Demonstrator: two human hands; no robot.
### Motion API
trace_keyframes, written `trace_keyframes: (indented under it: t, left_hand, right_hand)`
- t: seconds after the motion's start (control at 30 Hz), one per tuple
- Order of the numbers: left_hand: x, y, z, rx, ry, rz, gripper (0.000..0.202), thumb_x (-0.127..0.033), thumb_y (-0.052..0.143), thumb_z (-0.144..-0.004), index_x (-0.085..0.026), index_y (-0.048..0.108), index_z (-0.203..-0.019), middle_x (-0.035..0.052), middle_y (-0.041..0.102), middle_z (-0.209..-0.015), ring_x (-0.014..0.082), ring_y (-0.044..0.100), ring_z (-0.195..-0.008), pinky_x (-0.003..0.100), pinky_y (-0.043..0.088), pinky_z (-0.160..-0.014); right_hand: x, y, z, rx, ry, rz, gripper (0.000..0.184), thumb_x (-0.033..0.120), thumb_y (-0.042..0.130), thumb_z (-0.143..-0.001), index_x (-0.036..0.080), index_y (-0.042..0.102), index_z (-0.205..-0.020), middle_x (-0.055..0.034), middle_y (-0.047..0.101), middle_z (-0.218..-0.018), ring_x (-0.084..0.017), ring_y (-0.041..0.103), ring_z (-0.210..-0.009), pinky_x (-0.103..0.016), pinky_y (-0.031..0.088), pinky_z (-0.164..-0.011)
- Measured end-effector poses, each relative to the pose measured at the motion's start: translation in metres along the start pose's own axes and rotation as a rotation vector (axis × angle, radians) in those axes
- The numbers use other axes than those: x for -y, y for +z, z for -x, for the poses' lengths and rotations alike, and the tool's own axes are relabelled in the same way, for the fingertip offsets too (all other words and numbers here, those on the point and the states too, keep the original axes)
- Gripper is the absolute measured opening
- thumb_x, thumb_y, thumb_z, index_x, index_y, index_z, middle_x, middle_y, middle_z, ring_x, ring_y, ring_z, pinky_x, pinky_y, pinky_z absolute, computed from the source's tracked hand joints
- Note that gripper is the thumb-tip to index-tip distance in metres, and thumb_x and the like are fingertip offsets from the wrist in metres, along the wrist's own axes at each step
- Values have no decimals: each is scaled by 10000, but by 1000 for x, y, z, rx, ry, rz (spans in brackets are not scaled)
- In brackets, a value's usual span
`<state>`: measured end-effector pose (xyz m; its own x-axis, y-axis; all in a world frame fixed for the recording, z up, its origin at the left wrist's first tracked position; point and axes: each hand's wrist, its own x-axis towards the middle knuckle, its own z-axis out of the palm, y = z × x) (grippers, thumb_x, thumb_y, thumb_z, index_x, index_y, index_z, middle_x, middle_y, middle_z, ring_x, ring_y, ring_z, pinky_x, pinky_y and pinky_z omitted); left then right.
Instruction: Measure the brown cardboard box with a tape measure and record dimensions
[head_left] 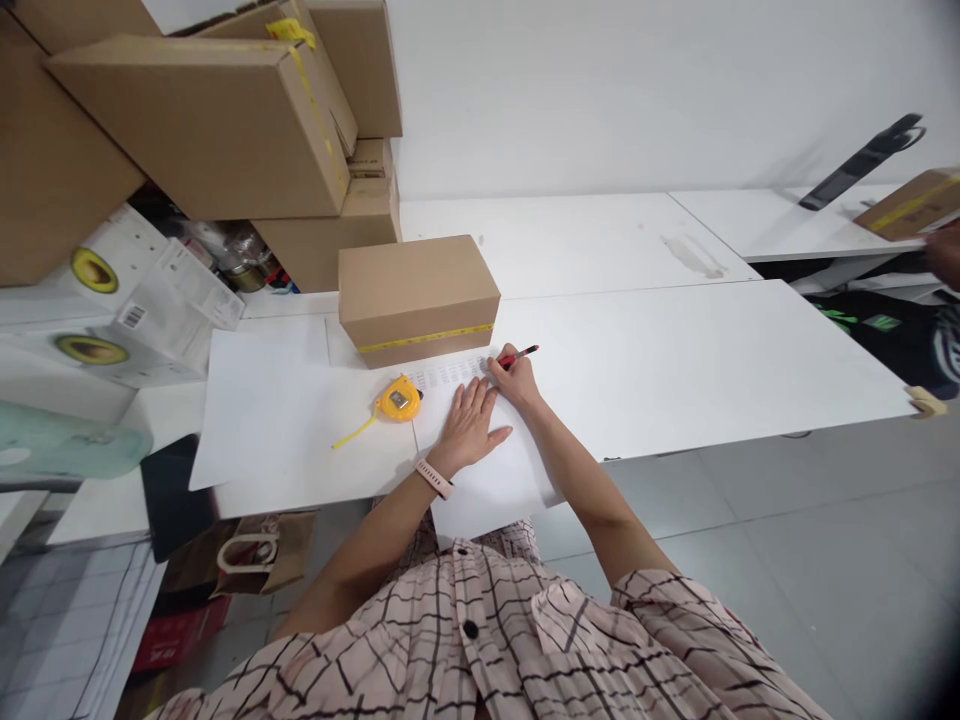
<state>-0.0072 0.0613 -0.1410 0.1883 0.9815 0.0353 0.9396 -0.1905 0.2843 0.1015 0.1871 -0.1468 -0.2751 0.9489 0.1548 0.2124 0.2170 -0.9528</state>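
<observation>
My right hand is closed around a red pen, its tip on a printed sheet of paper lying on the white table. My left hand lies flat on that sheet with fingers stretched out, holding it down. A yellow tape measure sits just left of my left hand, a short length of tape pulled out. Behind the sheet stands a small brown cardboard box with a yellow band of tape along its front.
Large cardboard boxes are stacked at the back left, with white avocado-printed boxes below them. A blank white sheet lies left of the tape measure. Another person's hand and a box show at the right edge.
</observation>
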Motion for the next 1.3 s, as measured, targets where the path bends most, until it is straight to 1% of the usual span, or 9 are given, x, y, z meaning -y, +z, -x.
trace_keyframes:
  t: [0.1,0.23,0.47,0.67,0.87,1.1,1.3]
  left_hand:
    - [0,0,-1,3,0,-10,765,-573,443,-985,-72,345,-1554,205,263,-1674,329,145,-1584,528,86,-1289]
    - [-1,-1,-1,13,-2,-8,779,-568,452,-985,-47,342,-1554,212,252,-1676,336,139,-1584,524,80,-1293]
    - [0,0,0,1,-4,-1,758,-570,448,-982,-94,336,-1561,197,267,-1675,325,150,-1584,533,88,-1289]
    - [-1,-3,0,15,-5,-2,749,-562,447,-987,-82,349,-1554,202,253,-1678,327,148,-1584,527,88,-1291]
    - [-2,-4,0,27,-7,-11,767,-554,457,-987,-51,345,-1555,209,238,-1681,328,132,-1586,517,71,-1295]
    - [-2,-4,-1,12,-5,-10,753,-566,447,-986,-80,352,-1553,197,256,-1678,325,153,-1583,524,91,-1289]
    - [-1,-2,0,4,1,1,759,-562,449,-989,-67,351,-1556,204,250,-1679,324,140,-1585,523,84,-1289]
  right_hand:
    - [-2,0,-1,11,-13,17,277,386,594,-837,247,411,-682,60,412,-578,-123,382,-560,-290,319,-574]
    - [-2,0,-1,11,-3,5,263,356,592,-821,246,403,-675,59,405,-584,-121,374,-560,-287,310,-567]
    - [-1,0,-1,1,5,16,282,362,599,-801,246,383,-659,59,393,-570,-122,367,-563,-285,318,-570]
    - [1,0,0,-40,2,-1,273,359,593,-810,245,393,-663,54,405,-598,-121,384,-572,-287,326,-580]
    - [-1,0,-2,-18,-4,33,284,372,600,-817,248,395,-665,58,401,-576,-124,380,-561,-290,317,-580]
    - [-3,0,-2,-23,2,26,235,318,579,-800,246,399,-667,62,402,-576,-120,382,-557,-284,313,-570]
    - [1,-1,-1,-38,5,34,264,349,582,-807,240,389,-663,64,398,-591,-112,387,-566,-277,318,-576]
